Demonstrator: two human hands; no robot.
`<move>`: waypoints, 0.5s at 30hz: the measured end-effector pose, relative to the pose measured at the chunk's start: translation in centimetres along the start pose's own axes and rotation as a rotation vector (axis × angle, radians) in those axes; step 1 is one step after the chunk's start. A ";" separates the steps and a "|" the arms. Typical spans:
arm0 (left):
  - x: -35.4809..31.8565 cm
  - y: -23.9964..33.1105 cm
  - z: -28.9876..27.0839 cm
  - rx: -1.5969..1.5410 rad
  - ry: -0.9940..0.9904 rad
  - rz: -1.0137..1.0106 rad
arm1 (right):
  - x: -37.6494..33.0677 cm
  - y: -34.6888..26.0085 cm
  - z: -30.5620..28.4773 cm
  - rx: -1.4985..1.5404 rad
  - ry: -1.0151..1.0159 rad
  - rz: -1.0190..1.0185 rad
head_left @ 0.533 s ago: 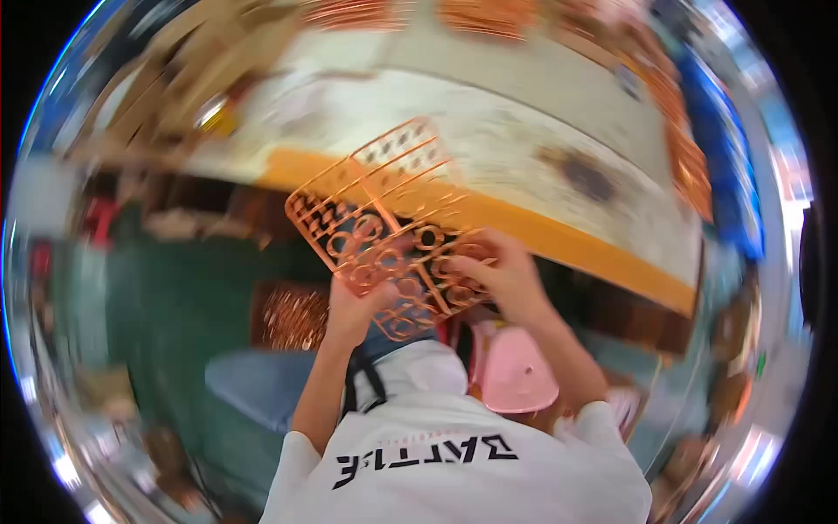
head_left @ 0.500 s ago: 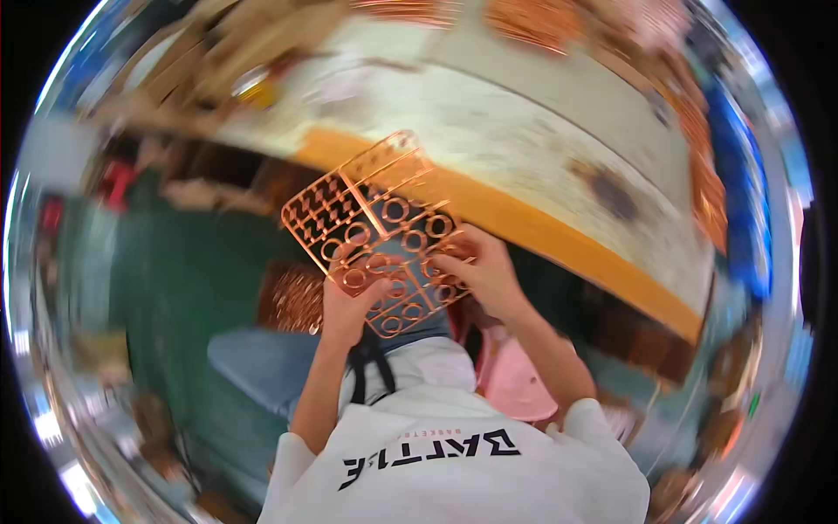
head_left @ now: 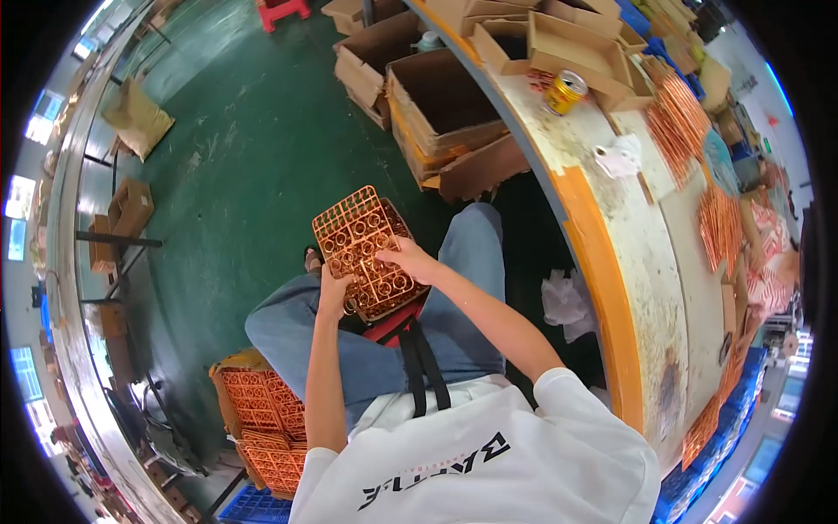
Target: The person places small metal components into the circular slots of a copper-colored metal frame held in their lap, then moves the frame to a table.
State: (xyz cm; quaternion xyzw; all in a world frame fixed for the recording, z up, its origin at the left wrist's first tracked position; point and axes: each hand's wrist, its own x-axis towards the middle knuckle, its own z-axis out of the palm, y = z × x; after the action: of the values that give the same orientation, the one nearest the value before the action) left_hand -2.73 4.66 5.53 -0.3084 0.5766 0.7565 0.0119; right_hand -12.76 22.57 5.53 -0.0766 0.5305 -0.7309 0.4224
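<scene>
A flat copper-coloured lattice frame (head_left: pixel 349 229), with a small grid at its far end and rows of rings below, is held out over my lap. My left hand (head_left: pixel 335 286) grips its near left edge, thumb laid over the top. At the right side, my right hand (head_left: pixel 407 260) is closed on the frame, its fingertips among the rings. Just beneath is an open box (head_left: pixel 403 316) between my knees, with more copper-coloured pieces inside. The frame hides most of the box, and whether the two touch I cannot tell.
A carton (head_left: pixel 229 397) of stacked copper-coloured frames stands by my left hip. To the right runs a worktable (head_left: pixel 611 288) with an orange edge, bearing a yellow can (head_left: pixel 566 93). Large cardboard boxes (head_left: pixel 449 96) stand ahead. Another person (head_left: pixel 772 266) sits across the table.
My view has swung left, away from the worktable. The lattice frame, earlier raised in front of the table edge, is now over the box between my knees, still in both hands.
</scene>
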 end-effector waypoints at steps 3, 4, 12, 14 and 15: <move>1.6 -0.7 -1.0 -0.371 -0.086 -0.307 | 2.6 2.7 -1.4 -0.270 0.120 -0.042; 1.7 -0.9 -0.3 -0.198 -0.021 -0.250 | 3.5 3.3 -1.6 -0.443 0.196 -0.031; 6.3 -3.6 -2.0 -0.052 0.008 -0.075 | 6.6 5.0 -1.6 -0.095 0.121 0.088; 7.1 -5.3 -2.5 0.027 0.098 -0.049 | 7.2 5.5 -1.9 -0.142 0.174 0.186; 7.5 -6.1 -3.0 0.023 0.112 -0.060 | 7.6 5.8 -1.8 -0.168 0.196 0.236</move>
State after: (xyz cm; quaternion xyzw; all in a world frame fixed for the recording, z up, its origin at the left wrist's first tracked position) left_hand -5.12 1.49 -3.73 -0.3671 0.5754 0.7308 0.0058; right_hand -15.44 18.13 -2.67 0.0227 0.6335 -0.6335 0.4436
